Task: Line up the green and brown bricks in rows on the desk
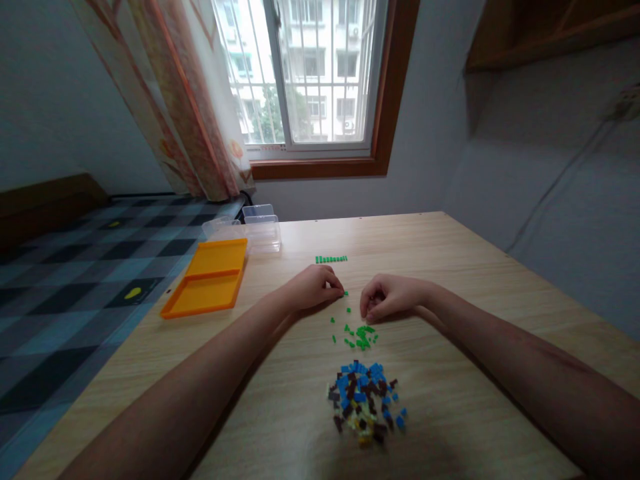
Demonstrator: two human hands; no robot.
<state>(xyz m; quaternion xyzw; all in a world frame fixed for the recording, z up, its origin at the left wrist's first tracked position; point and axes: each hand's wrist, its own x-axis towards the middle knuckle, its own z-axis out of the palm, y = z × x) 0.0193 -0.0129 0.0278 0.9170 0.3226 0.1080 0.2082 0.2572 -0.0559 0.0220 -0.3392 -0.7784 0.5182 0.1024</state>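
Note:
My left hand (313, 287) pinches a small green building brick (346, 293) between thumb and fingertips, just above the wooden table. Facing it, my right hand (393, 295) rests with its fingers curled in; whatever they hold, if anything, is hidden. Between and below the hands lies a loose scatter of green bricks (363, 337), with a few strays to the left. Farther back, several green bricks stand in a straight row (331, 259). Nearest to me is a mixed heap of blue, brown and yellow bricks (357, 397), slightly blurred.
An orange two-part tray (204, 294) lies at the table's left edge. Behind it stand clear plastic boxes (263, 235). A bed with a checked cover (60, 293) adjoins the table on the left. The window (320, 80) and walls bound the far side.

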